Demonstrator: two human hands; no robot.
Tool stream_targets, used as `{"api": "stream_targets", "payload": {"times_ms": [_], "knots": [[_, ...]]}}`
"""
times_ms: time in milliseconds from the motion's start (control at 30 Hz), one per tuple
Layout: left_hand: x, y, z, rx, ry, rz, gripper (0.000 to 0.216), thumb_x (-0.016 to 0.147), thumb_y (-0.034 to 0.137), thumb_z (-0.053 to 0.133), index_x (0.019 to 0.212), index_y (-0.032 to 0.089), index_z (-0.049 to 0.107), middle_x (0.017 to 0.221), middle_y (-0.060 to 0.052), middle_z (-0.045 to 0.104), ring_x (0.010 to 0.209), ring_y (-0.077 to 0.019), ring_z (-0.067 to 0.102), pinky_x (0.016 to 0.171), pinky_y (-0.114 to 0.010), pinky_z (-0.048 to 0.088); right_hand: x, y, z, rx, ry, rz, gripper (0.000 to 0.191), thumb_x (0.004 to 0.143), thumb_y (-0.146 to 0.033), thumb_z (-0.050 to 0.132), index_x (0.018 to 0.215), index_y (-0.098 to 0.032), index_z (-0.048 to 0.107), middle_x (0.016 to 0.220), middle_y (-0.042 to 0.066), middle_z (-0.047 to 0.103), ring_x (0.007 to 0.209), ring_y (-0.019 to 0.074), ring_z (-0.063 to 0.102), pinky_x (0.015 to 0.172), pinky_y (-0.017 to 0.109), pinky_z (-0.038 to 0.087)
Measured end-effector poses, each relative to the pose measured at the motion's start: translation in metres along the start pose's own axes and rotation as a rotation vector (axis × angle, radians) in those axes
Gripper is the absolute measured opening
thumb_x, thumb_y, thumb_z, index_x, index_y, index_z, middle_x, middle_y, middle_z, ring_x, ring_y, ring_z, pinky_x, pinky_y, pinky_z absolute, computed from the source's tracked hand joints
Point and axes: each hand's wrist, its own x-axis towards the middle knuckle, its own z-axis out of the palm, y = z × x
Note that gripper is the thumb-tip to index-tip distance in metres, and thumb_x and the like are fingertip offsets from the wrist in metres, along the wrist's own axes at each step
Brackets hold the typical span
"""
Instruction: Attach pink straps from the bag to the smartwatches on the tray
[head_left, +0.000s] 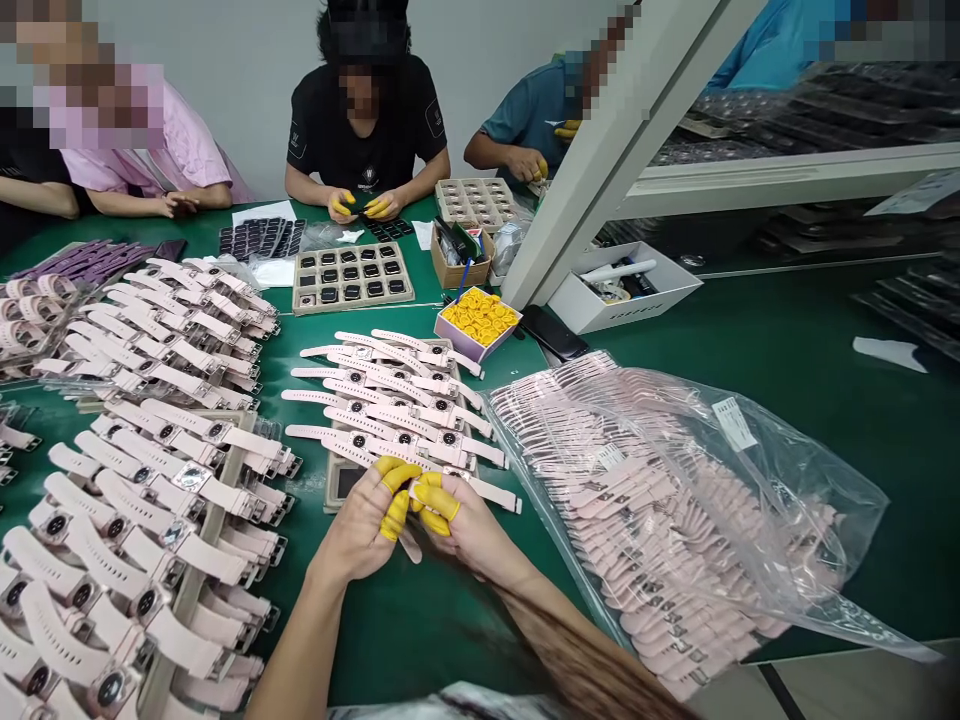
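My left hand [367, 520] and my right hand [461, 525] meet over the green table, fingertips capped in yellow finger cots. Both pinch one pink watch [412, 492] between them; its strap end hangs down below my fingers. Just beyond my hands lies a tray [339, 484] stacked with rows of assembled pink watches [390, 400]. A clear plastic bag of pink straps [660, 500] lies to the right of my right hand.
Piles of pink watches [142, 470] cover the left side. Farther back sit a box of yellow finger cots [478, 320], a tray of black watch bodies [352, 275], a white bin [622, 290] and a white post [600, 150]. Three people work across the table.
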Motion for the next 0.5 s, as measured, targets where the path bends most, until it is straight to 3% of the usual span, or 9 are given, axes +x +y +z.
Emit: {"api": "stream_targets", "payload": {"times_ms": [133, 333, 500], "knots": [[-0.0021, 0.0000, 0.0001, 0.053, -0.008, -0.001, 0.045, 0.105, 0.021, 0.043, 0.148, 0.026, 0.052, 0.136, -0.011, 0.063, 0.127, -0.0234, 0.061, 0.111, -0.039, 0.051, -0.0001, 0.0024, 0.0004, -0.018, 0.022, -0.022, 0.035, 0.085, -0.051, 0.075, 0.078, -0.021, 0.058, 0.048, -0.011, 0.039, 0.039, 0.0057, 0.023, 0.039, 0.021, 0.019], [-0.0075, -0.0064, 0.0076, 0.231, -0.015, 0.049, 0.052, 0.097, 0.019, 0.054, 0.149, 0.022, 0.052, 0.137, -0.015, 0.064, 0.134, -0.0318, 0.057, 0.117, -0.051, 0.047, 0.0011, 0.0069, -0.0026, -0.029, 0.015, -0.043, 0.034, 0.091, -0.051, 0.069, 0.079, -0.022, 0.055, 0.048, -0.011, 0.039, 0.040, 0.0064, 0.024, 0.039, 0.021, 0.019], [-0.0037, 0.0015, 0.0014, 0.050, -0.042, -0.072, 0.045, 0.105, 0.025, 0.044, 0.149, 0.027, 0.053, 0.139, -0.012, 0.064, 0.132, -0.0263, 0.060, 0.116, -0.045, 0.049, -0.0010, 0.0055, -0.0015, -0.025, -0.013, -0.054, 0.035, 0.089, -0.052, 0.073, 0.083, -0.021, 0.058, 0.050, -0.010, 0.042, 0.040, 0.0061, 0.025, 0.039, 0.021, 0.021]]}}
